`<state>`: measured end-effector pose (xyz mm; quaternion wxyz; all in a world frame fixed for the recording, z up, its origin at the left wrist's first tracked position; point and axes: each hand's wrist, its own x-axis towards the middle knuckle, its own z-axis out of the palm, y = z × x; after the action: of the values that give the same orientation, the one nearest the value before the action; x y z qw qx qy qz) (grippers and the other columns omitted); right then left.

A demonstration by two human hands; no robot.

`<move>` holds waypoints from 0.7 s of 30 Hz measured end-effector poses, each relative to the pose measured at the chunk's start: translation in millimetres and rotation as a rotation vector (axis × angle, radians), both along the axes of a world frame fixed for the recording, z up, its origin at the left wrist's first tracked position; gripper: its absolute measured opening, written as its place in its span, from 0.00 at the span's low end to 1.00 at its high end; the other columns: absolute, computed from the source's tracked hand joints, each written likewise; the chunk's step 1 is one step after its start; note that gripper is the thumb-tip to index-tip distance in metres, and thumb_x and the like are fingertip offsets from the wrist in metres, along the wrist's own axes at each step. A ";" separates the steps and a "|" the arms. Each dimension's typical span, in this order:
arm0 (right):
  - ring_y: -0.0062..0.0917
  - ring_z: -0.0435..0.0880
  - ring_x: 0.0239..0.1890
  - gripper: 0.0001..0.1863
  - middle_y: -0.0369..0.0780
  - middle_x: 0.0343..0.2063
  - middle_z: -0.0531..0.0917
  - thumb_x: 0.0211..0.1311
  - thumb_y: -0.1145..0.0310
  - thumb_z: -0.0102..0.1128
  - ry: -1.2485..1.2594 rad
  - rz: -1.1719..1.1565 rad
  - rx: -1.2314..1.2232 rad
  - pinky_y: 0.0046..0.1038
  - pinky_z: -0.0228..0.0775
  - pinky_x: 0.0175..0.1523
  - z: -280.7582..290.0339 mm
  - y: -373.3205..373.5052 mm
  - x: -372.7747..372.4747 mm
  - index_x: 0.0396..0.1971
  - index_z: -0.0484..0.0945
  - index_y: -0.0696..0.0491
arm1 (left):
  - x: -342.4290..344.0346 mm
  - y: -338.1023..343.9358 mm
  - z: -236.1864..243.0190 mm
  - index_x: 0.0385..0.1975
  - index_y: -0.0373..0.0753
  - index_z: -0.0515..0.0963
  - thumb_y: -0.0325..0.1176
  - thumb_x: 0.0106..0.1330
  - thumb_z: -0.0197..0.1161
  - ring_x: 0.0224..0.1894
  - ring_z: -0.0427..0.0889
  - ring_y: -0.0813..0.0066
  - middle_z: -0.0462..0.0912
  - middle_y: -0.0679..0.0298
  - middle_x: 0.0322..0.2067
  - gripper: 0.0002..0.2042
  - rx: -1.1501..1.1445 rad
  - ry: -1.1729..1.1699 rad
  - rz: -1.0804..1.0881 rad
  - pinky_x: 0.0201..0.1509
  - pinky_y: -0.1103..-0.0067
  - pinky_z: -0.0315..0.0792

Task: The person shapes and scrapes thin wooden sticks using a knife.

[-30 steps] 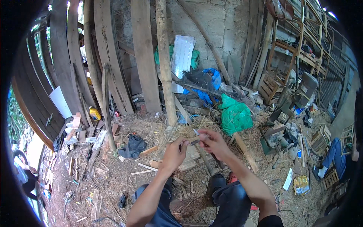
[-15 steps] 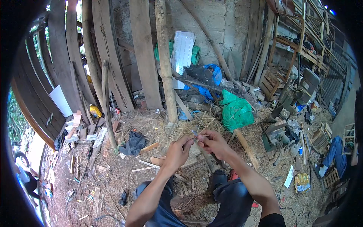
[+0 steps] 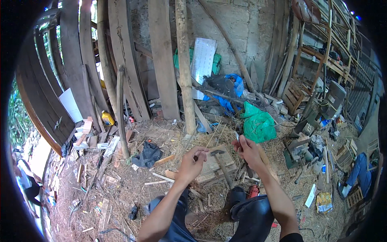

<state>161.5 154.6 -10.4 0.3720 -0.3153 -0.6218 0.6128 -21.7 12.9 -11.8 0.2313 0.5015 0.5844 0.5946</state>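
Note:
My left hand (image 3: pixel 192 164) is raised over the ground in front of my knees. Its fingers are curled and pinched together; whether something tiny is between them I cannot make out. To the right and a little higher, my right hand (image 3: pixel 248 152) is closed on a small thin object with a pale tip (image 3: pixel 237 137), its kind unclear. Between and below the hands, a hammer (image 3: pixel 223 167) lies with its dark head on a flat wooden board (image 3: pixel 208 172). Its handle slants toward my right shoe (image 3: pixel 237 196).
A red cylindrical thing (image 3: pixel 253 191) is beside my right shoe. Ahead stand a wooden post (image 3: pixel 186 88), a green plastic bag (image 3: pixel 259 124) and a black plastic bag (image 3: pixel 147 155). A green metal machine (image 3: pixel 300 150) stands right. Another person's leg (image 3: pixel 358 173) shows far right. Wood scraps litter the ground.
My hands, close together before, have moved apart. The right one went rightward with the pale-tipped object, and the hammer and board between them now show. The view has shifted slightly.

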 end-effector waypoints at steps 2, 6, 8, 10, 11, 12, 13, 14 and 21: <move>0.11 0.63 0.18 0.19 0.32 0.23 0.76 0.68 0.56 0.44 0.025 0.088 0.007 0.15 0.55 0.23 4.0 -4.9 -1.7 0.41 0.75 0.57 | 8.7 -0.8 9.6 0.39 0.34 0.74 0.29 0.66 0.52 0.21 0.66 0.85 0.71 0.69 0.18 0.07 -0.039 -0.107 -0.044 0.25 0.83 0.61; 0.29 0.81 0.34 0.17 0.42 0.32 0.82 0.66 0.70 0.44 -0.278 -0.022 0.529 0.29 0.69 0.36 14.7 -24.3 -15.3 0.51 0.68 0.61 | 2.7 0.9 1.3 0.40 0.35 0.73 0.29 0.67 0.51 0.22 0.66 0.85 0.71 0.69 0.18 0.08 -0.031 -0.064 -0.018 0.26 0.84 0.61; 0.30 0.79 0.30 0.16 0.42 0.35 0.82 0.65 0.71 0.45 -0.306 -0.006 0.685 0.29 0.68 0.35 -5.8 -11.6 -14.5 0.50 0.68 0.61 | 2.8 1.3 0.3 0.40 0.35 0.74 0.29 0.67 0.51 0.22 0.66 0.85 0.71 0.68 0.18 0.08 -0.033 -0.025 0.005 0.26 0.84 0.61; 0.30 0.77 0.25 0.14 0.43 0.38 0.82 0.64 0.72 0.47 -0.333 0.002 0.848 0.30 0.68 0.34 -11.8 -2.4 -10.5 0.48 0.68 0.60 | 3.5 2.8 -0.9 0.41 0.36 0.74 0.29 0.67 0.51 0.21 0.65 0.85 0.72 0.68 0.19 0.08 -0.025 -0.017 0.005 0.26 0.84 0.61; 0.38 0.78 0.31 0.13 0.45 0.36 0.81 0.62 0.74 0.47 -0.346 -0.028 0.843 0.33 0.69 0.36 -13.4 1.9 -6.8 0.47 0.68 0.60 | 4.3 3.1 -0.9 0.41 0.36 0.74 0.29 0.67 0.51 0.21 0.65 0.85 0.73 0.67 0.19 0.08 -0.019 -0.008 0.007 0.25 0.83 0.61; 0.47 0.79 0.37 0.13 0.48 0.35 0.81 0.60 0.76 0.47 -0.355 -0.051 0.836 0.37 0.71 0.38 -10.9 2.2 -7.4 0.45 0.68 0.60 | 3.9 1.9 -0.5 0.41 0.36 0.74 0.29 0.67 0.51 0.21 0.65 0.85 0.73 0.67 0.19 0.08 -0.018 -0.008 0.011 0.25 0.83 0.61; 0.47 0.79 0.37 0.13 0.48 0.35 0.81 0.60 0.76 0.47 -0.354 -0.049 0.838 0.37 0.71 0.38 -8.4 1.2 -7.3 0.45 0.68 0.60 | 3.6 0.5 0.6 0.41 0.36 0.74 0.30 0.66 0.52 0.21 0.66 0.84 0.74 0.66 0.20 0.08 -0.032 0.007 0.006 0.25 0.82 0.62; 0.47 0.79 0.36 0.10 0.48 0.34 0.81 0.60 0.76 0.47 -0.421 -0.054 0.836 0.38 0.71 0.37 -5.1 -0.9 -5.5 0.42 0.68 0.59 | 3.6 -0.2 1.2 0.41 0.36 0.74 0.30 0.66 0.52 0.20 0.66 0.84 0.75 0.65 0.20 0.08 -0.047 0.022 0.002 0.25 0.81 0.62; 0.39 0.80 0.24 0.10 0.44 0.23 0.81 0.66 0.67 0.46 -0.616 0.197 0.680 0.32 0.69 0.30 -3.3 -17.3 -18.3 0.36 0.70 0.59 | 3.4 -0.7 -0.2 0.41 0.36 0.73 0.32 0.68 0.51 0.21 0.61 0.87 0.67 0.73 0.18 0.08 -0.064 0.058 0.013 0.24 0.86 0.57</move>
<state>143.2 137.3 -13.8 0.1925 -0.2822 -0.8957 0.2846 -18.3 12.2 -12.0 0.2262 0.5069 0.6128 0.5624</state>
